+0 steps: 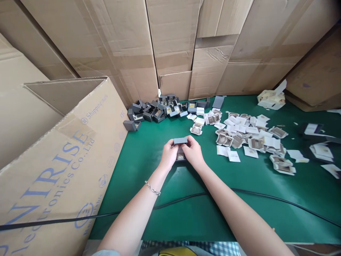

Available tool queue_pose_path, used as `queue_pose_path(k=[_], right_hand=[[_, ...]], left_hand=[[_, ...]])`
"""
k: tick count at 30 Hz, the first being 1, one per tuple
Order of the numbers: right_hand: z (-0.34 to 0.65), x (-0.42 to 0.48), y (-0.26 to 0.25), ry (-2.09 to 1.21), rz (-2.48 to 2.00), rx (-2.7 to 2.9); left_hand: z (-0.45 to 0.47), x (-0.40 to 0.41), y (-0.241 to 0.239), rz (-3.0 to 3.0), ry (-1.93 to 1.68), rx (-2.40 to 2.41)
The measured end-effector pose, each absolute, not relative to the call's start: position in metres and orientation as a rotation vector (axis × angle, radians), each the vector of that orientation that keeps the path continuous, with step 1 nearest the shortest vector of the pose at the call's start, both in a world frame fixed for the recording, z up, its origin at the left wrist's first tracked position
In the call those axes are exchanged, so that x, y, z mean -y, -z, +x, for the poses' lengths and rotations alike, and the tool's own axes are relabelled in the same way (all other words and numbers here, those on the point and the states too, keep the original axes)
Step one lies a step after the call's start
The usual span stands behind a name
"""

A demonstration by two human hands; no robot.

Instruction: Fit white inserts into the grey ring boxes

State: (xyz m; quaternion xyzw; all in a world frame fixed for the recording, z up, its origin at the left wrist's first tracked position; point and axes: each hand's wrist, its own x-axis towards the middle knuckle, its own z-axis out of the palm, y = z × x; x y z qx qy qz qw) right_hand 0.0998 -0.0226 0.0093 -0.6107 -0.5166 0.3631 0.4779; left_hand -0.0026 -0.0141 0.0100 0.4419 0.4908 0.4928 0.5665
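Note:
A small grey box (180, 141) is held between both hands above the green table (186, 206). My left hand (168, 155) pinches its left end and my right hand (193, 152) pinches its right end; the fingers of both are closed on it. Under the hands lies a second small piece (180, 156), partly hidden, and I cannot make out what it is. A silver bracelet (152, 188) is on my left wrist.
A heap of small grey boxes (157, 110) lies at the back centre. Several white and beige paper inserts (247, 137) are scattered to the right. A large printed carton (53, 167) stands at the left. Cardboard (173, 42) walls the back. A black cable (266, 199) crosses the table.

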Motion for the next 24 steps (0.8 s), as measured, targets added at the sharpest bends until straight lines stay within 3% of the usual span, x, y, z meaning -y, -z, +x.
queue_pose_path(k=[14,24], right_hand=[[0.108,0.018,-0.007,-0.982,-1.553,1.198],[0.104,0.027,-0.013,-0.783,-1.56,1.365]], left_hand=[[0.0,0.014,0.001,1.24,-1.096,-1.285],[-0.002,0.014,0.002,1.267,-1.093,-1.32]])
